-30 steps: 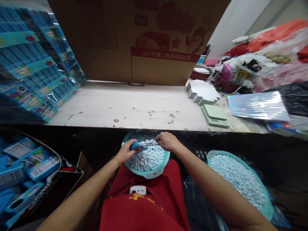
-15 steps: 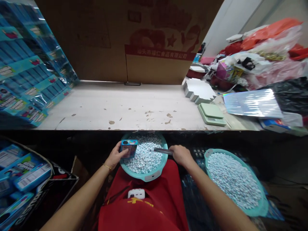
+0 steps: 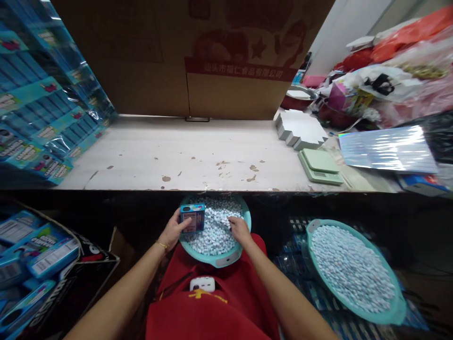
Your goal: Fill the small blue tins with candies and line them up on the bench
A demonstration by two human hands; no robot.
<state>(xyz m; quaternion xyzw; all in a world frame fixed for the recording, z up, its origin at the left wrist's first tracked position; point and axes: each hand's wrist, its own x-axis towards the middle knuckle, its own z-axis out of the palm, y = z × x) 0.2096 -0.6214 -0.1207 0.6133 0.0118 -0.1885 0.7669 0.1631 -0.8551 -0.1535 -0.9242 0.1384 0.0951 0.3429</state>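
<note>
A turquoise basin (image 3: 209, 259) full of small pale blue and white candies (image 3: 212, 241) rests on my lap, partly under the table edge. My left hand (image 3: 174, 229) grips a small blue box (image 3: 193, 218) by its side, thumb across the front, holding it upright over the basin's left part. My right hand (image 3: 239, 229) is closed low over the candies at the right, around the handle of a dark scoop. Candies and fingers mostly hide the scoop; some pieces seem heaped in front of the fingertips.
A second turquoise basin (image 3: 399, 302) of candies stands at right. On the white table (image 3: 170, 151) are a large carton (image 3: 240, 94), a green scale (image 3: 320, 166), stacked white card (image 3: 300, 127) and wrapped blue boxes (image 3: 49, 118). An open carton (image 3: 88, 269) of blue packs sits lower left.
My right hand has moved left and into the candies with the scoop, which stuck out plainly over the basin before. My left hand still holds the box in nearly the same place.
</note>
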